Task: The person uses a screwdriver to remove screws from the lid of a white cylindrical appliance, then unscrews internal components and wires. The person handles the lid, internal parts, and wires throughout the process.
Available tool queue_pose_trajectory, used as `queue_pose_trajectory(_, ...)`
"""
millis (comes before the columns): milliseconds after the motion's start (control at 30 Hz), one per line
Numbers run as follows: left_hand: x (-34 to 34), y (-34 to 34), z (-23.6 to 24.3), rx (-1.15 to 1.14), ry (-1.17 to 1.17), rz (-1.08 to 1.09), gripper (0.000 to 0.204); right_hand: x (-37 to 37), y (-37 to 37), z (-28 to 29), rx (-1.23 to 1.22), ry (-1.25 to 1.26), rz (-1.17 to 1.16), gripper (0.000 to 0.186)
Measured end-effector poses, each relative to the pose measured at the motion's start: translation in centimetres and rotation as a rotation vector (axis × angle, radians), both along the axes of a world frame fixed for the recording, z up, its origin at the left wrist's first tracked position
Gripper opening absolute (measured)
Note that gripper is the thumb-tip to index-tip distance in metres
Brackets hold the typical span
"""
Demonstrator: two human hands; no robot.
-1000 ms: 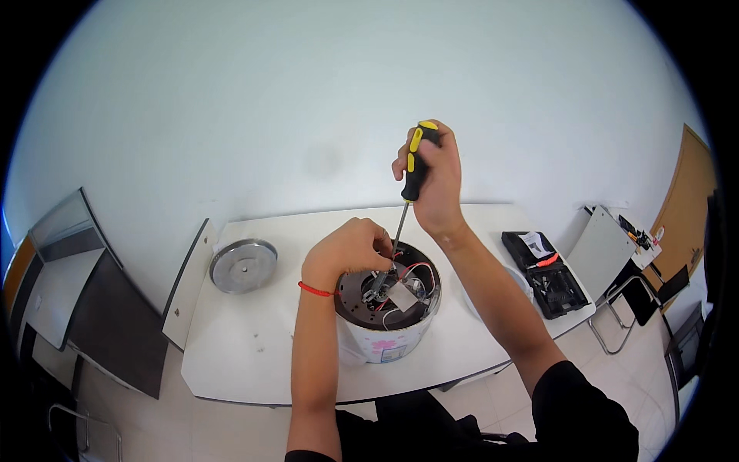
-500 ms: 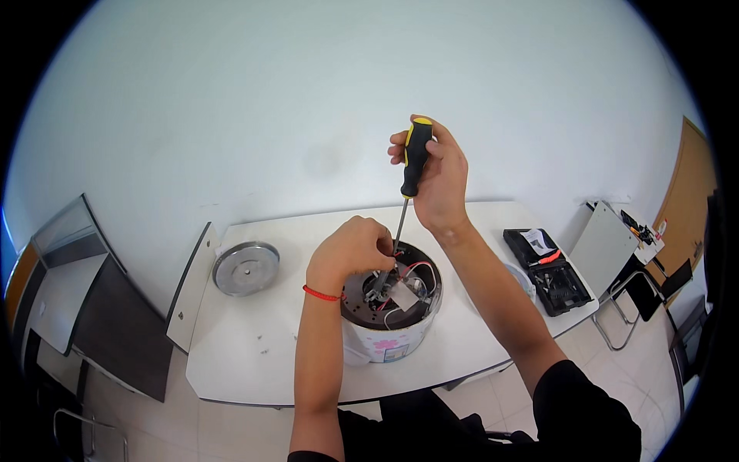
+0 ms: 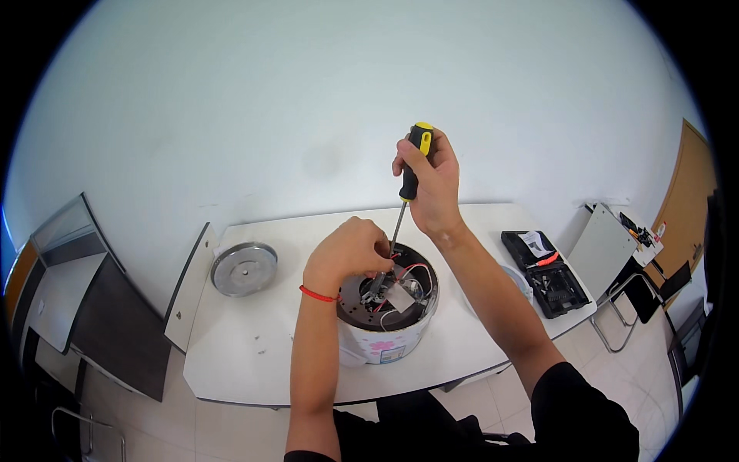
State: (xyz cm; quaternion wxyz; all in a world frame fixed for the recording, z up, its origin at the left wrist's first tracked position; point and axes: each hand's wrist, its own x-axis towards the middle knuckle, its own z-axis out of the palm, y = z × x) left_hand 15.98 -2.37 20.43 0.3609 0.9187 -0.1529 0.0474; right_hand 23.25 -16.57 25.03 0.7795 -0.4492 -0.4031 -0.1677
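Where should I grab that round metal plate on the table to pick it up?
Take the round metal plate by its outer rim, coming from above on its left or near side. It lies flat on the white table with bare surface around it; its centre looks too low to pinch.

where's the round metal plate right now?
In the head view the round metal plate lies flat on the white table, toward its back left corner. It sits left of the opened cooker and clear of both hands.
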Motion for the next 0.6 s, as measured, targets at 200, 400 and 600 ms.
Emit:
queue_pose_trajectory(200,0.4,1.3,-0.7,-0.113,0.067,-0.055,0.024,-0.7,-1.1,0.8,-0.027,0.065,0.114,0.047)
queue_pose_trajectory(400,0.5,1.8,-0.7,-0.104,0.089,-0.06,0.024,-1.6,-0.7,1.3,0.013,0.088,0.328,0.051)
queue_pose_trajectory(600,0.5,1.6,-0.7,-0.104,0.076,-0.079,0.022,-0.1,-0.9,0.3,-0.068,-0.009,0.242,0.051)
